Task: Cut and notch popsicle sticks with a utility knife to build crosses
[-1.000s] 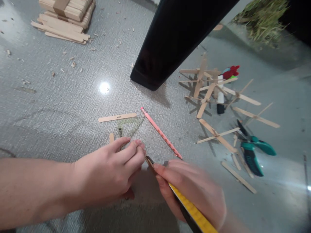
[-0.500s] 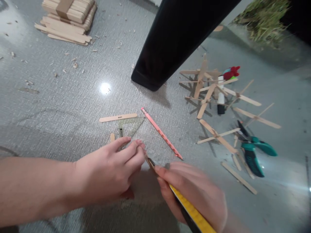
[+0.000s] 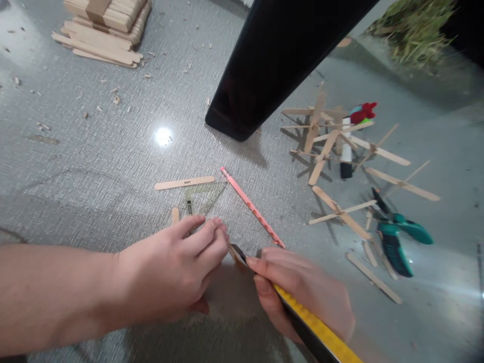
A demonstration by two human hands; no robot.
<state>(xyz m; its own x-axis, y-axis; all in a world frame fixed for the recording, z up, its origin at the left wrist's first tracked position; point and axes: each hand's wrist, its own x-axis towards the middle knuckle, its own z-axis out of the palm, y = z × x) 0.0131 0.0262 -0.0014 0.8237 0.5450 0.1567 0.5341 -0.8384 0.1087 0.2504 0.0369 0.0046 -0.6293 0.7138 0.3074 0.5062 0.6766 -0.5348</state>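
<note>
My left hand (image 3: 181,267) is closed on a wooden craft stick (image 3: 236,258), whose free end sticks out to the lower right of the fingers. In my right hand (image 3: 306,287) is a yellow and black utility knife (image 3: 317,322), its dark blade against the stick. Above my left fingers lie a clear set square (image 3: 204,190) and a stick with a small mark (image 3: 184,183). A pink pencil (image 3: 252,206) slants between the set square and my right hand. The tip of another stick (image 3: 175,215) shows beside my left hand.
Stacked craft sticks (image 3: 102,35) lie at the upper left. A large black object (image 3: 280,65) juts in from the top. Crossed sticks (image 3: 325,146), green-handled pliers (image 3: 395,242) and loose sticks are on the right, with dry grass (image 3: 416,30) behind. Wood chips dot the table (image 3: 75,176).
My right hand and the knife have shifted slightly to the right and down along the stick. My left hand keeps its grip almost unmoved.
</note>
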